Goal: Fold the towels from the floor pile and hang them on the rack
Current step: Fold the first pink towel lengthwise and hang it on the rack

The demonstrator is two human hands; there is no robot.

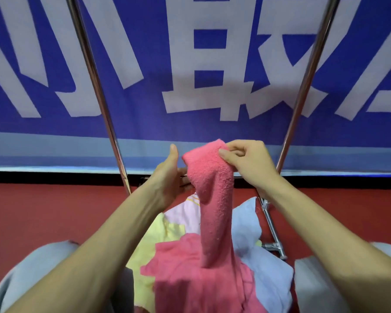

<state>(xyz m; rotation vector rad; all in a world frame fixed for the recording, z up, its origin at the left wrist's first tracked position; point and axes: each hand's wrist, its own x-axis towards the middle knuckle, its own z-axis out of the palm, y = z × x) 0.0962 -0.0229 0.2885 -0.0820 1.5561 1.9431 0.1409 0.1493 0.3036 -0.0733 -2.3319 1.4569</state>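
Observation:
A pink towel [210,199] hangs in a long bunched strip from my right hand [246,161], which pinches its top end between thumb and fingers. Its lower part trails down onto the pile [253,227] of yellow, white, light blue and pink towels on the floor below. My left hand [169,177] is just left of the towel with fingers straight, their tips behind the cloth; whether they touch it I cannot tell. The rack shows as two slanting metal poles, the left pole [95,86] and the right pole [307,75], with a low crossbar behind my hands.
A blue banner [145,114] with large white characters fills the wall behind the rack. The floor [54,211] is red. The rack's metal foot and joint [273,242] lie at the right of the pile. My knees in grey cloth frame the bottom corners.

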